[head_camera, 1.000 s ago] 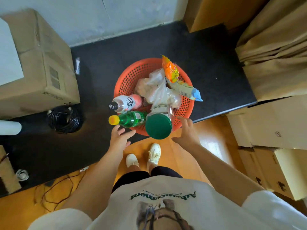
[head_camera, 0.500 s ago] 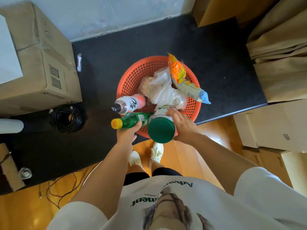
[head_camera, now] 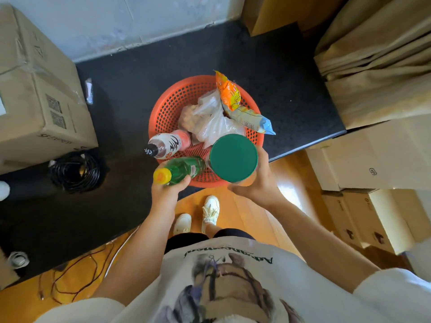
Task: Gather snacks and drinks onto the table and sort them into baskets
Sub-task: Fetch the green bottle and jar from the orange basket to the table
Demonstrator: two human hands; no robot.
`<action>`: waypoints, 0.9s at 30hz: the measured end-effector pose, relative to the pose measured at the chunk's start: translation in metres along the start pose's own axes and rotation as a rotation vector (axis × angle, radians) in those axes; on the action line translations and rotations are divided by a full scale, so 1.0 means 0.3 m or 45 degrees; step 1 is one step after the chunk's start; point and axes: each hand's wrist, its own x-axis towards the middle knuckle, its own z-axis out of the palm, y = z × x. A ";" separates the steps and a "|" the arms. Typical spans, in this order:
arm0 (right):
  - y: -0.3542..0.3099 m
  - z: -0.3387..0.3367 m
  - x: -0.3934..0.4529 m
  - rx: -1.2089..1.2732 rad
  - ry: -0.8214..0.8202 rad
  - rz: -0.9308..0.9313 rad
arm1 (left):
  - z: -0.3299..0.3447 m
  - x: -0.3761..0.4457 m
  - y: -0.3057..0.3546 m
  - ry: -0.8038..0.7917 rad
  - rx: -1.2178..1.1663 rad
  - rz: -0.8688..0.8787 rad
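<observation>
We look down on an orange basket (head_camera: pixel 163 115) of snacks and drinks on a black mat (head_camera: pixel 279 89). Our right hand (head_camera: pixel 258 183) grips a green-lidded jar (head_camera: pixel 233 157), our left hand (head_camera: pixel 166 190) a green bottle (head_camera: pixel 184 169) near its cap; we should lift both straight up, clear of the rim.

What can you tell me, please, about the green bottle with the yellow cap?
The green bottle looks like clear green plastic, with a yellow screw cap and a small label on its body. It lies nearly on its side, cap pointing left, over the near rim of the orange basket. The left hand grips it from below near the neck. The green-lidded jar sits close on its right; whether they touch cannot be told.
</observation>
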 end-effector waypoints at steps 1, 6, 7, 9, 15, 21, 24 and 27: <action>-0.018 -0.002 -0.038 0.082 0.080 0.039 | -0.017 -0.018 0.008 -0.070 -0.022 0.050; -0.120 0.012 -0.255 0.552 0.468 0.244 | -0.106 -0.112 0.098 -0.346 -0.084 0.306; -0.139 0.021 -0.304 0.621 0.548 0.255 | -0.116 -0.132 0.125 -0.389 -0.079 0.367; -0.168 0.045 -0.396 0.750 0.703 0.262 | -0.136 -0.173 0.169 -0.484 -0.100 0.421; -0.195 0.162 -0.681 1.024 1.113 0.305 | -0.169 -0.291 0.224 -0.926 -0.138 0.369; -0.193 0.290 -0.982 1.122 1.426 0.316 | -0.129 -0.451 0.094 -1.391 0.088 0.191; -0.190 0.367 -1.133 1.143 1.592 0.362 | -0.101 -0.565 0.009 -1.564 0.265 0.126; -0.188 0.453 -1.306 1.179 1.788 0.389 | -0.091 -0.701 -0.101 -1.711 0.450 0.081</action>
